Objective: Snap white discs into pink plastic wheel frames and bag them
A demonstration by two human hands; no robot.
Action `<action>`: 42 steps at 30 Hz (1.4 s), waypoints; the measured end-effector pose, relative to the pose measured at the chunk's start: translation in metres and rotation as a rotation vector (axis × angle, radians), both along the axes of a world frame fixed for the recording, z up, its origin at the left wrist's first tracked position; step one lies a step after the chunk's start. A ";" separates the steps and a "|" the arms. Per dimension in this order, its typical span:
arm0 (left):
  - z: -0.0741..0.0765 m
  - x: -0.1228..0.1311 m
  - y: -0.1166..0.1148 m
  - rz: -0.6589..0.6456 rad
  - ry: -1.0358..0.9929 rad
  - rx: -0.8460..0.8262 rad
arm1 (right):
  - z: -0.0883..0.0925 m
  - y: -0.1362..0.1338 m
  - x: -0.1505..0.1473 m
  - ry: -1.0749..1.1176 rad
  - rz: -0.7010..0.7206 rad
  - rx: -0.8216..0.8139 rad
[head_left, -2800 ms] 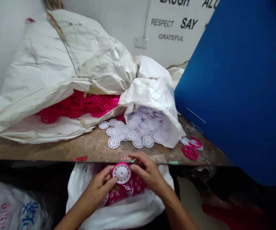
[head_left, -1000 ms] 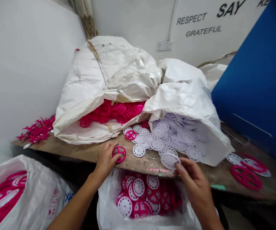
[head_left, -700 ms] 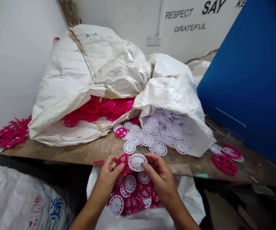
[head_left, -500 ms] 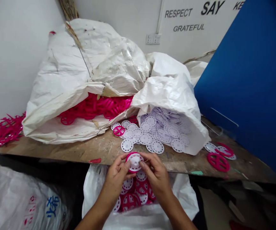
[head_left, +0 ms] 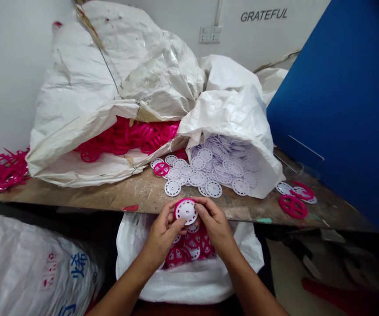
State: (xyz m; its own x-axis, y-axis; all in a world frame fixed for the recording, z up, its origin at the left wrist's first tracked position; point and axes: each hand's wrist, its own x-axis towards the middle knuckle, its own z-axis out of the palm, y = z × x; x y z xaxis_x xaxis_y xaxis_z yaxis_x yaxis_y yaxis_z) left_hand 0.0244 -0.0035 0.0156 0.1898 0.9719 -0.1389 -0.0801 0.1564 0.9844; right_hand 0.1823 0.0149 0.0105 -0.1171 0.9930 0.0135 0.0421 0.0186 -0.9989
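The person's left hand and right hand meet over a magenta ring fitted around a white perforated disc, held just in front of the worktop's near edge. The grip is a two-handed pinch: the left fingers press against the ring's lower left side, and the right fingertips press against its right side. The fingers partly hide the rim, so I cannot tell whether the disc sits fully home all the way around.

Directly below the hands, an open white sack holds a heap of magenta-and-white wheels. On the worktop, loose white discs spill from a tipped woven sack, with one magenta ring lying on them. A tipped woven bag to the left holds a mass of magenta rings. Further magenta rings and white discs lie at the worktop's right end, beside a blue board. Magenta plastic runners sit at the far left end, and a printed white sack stands near left, below the worktop.
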 end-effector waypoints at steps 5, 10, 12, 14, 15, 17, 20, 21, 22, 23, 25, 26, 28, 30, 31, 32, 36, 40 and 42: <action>-0.009 0.001 -0.006 0.027 -0.011 -0.074 | -0.008 -0.009 0.003 -0.029 0.090 0.058; -0.012 -0.002 -0.012 -0.007 0.017 -0.120 | -0.009 -0.018 0.002 -0.139 0.114 0.102; -0.010 -0.012 -0.012 -0.125 0.057 -0.130 | -0.004 -0.014 0.010 -0.226 0.163 0.110; -0.004 -0.027 -0.007 -0.211 0.195 -0.069 | 0.000 -0.004 0.024 -0.358 0.132 0.154; 0.000 -0.035 0.000 -0.209 0.307 -0.004 | 0.000 0.004 0.032 -0.436 0.070 0.192; 0.008 -0.050 0.018 -0.103 0.558 0.164 | -0.002 0.023 0.049 -0.589 -0.110 0.285; 0.014 -0.065 0.060 0.118 0.838 0.433 | -0.013 0.050 0.066 -0.788 -0.298 0.347; 0.014 -0.067 0.076 0.166 0.904 0.520 | -0.017 0.056 0.069 -0.839 -0.314 0.335; 0.012 -0.069 0.091 0.196 0.959 0.597 | -0.020 0.061 0.071 -0.877 -0.313 0.316; 0.008 -0.069 0.106 0.205 1.004 0.657 | -0.022 0.064 0.072 -0.906 -0.303 0.290; 0.000 -0.069 0.129 0.190 1.057 0.716 | -0.025 0.068 0.073 -0.928 -0.277 0.245; -0.004 -0.069 0.138 0.178 1.071 0.724 | -0.026 0.070 0.074 -0.921 -0.267 0.232; -0.009 -0.069 0.148 0.170 1.094 0.736 | -0.025 0.072 0.077 -0.872 -0.254 0.223; -0.010 -0.070 0.145 0.168 1.112 0.750 | -0.022 0.075 0.081 -0.792 -0.243 0.209; -0.008 -0.071 0.140 0.163 1.116 0.761 | -0.020 0.075 0.083 -0.740 -0.241 0.186; -0.006 -0.070 0.132 0.150 1.116 0.777 | -0.017 0.074 0.084 -0.676 -0.240 0.152; -0.001 -0.063 0.087 0.014 1.092 0.907 | 0.003 0.059 0.071 -0.247 -0.210 -0.043; -0.002 -0.045 0.047 -0.088 0.962 1.060 | 0.022 0.040 0.039 0.089 -0.061 -0.156; -0.002 -0.034 0.034 -0.062 0.840 1.045 | 0.024 0.035 0.027 0.143 -0.001 -0.170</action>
State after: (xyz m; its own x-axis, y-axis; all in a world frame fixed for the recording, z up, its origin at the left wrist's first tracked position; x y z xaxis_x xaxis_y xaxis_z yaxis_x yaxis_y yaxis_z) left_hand -0.0098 0.0302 0.0139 0.4611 0.6860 0.5628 0.5827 -0.7125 0.3909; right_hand 0.2093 0.0496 0.0340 -0.1256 0.9825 -0.1376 -0.1007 -0.1506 -0.9835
